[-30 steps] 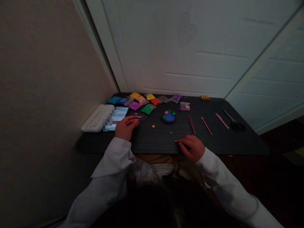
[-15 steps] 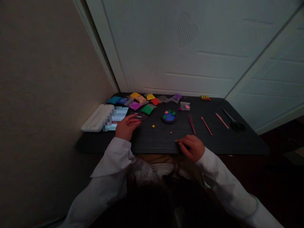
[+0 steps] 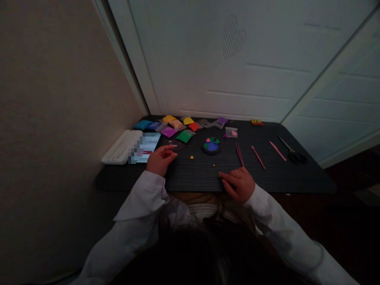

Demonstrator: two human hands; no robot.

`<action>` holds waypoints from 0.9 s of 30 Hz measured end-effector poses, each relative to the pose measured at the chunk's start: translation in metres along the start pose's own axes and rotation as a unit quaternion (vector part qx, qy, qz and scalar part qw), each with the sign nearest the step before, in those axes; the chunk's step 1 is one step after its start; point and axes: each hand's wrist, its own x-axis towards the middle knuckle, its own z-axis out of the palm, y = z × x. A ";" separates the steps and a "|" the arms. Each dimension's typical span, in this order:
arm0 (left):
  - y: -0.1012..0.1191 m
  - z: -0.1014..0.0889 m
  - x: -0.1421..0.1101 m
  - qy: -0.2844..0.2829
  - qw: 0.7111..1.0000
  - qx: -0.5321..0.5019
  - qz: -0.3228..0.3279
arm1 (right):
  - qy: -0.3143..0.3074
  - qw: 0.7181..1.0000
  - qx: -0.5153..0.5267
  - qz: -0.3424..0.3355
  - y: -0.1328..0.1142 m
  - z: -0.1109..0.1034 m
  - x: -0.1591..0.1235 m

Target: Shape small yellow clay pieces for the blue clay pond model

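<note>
My right hand (image 3: 240, 184) rests low over the black table, its index finger stretched out and the thumb apart from it. That fingertip touches a tiny yellow clay ball (image 3: 219, 175), partly covered by it. Another tiny yellow ball (image 3: 213, 165) lies just beyond, and a larger yellow lump (image 3: 191, 157) sits between my hands. My left hand (image 3: 162, 160) hovers beside the phone, fingers loosely bent with a gap to the thumb and nothing seen in it. Farther back stands a round clay pond (image 3: 211, 147) with a dark rim, blue middle, green leaves and a pink flower.
Pink tweezers (image 3: 240, 155), two pink clay tools (image 3: 258, 157) and black scissors (image 3: 292, 152) lie at right. Several bags of coloured clay (image 3: 184, 137) line the back. A phone (image 3: 150, 144) and a white case (image 3: 123, 147) are at left, near the wall.
My right index fingertip has shifted slightly left and over the tiny yellow ball. The left hand has moved a little toward me, and its fingers have changed pose.
</note>
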 end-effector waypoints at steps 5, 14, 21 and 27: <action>0.001 0.001 -0.001 -0.010 0.996 0.081 0.021 | -0.022 0.999 -0.028 -0.027 -0.003 -0.001 0.001; 0.009 0.009 -0.007 -0.038 0.967 0.236 0.084 | -0.037 0.997 -0.062 -0.023 -0.003 -0.004 0.001; 0.008 0.011 -0.006 -0.054 0.947 0.291 0.122 | -0.043 0.996 -0.075 -0.011 -0.004 -0.004 0.001; 0.003 0.012 -0.006 -0.055 0.940 0.305 0.143 | -0.063 0.995 -0.082 -0.009 -0.007 -0.007 0.001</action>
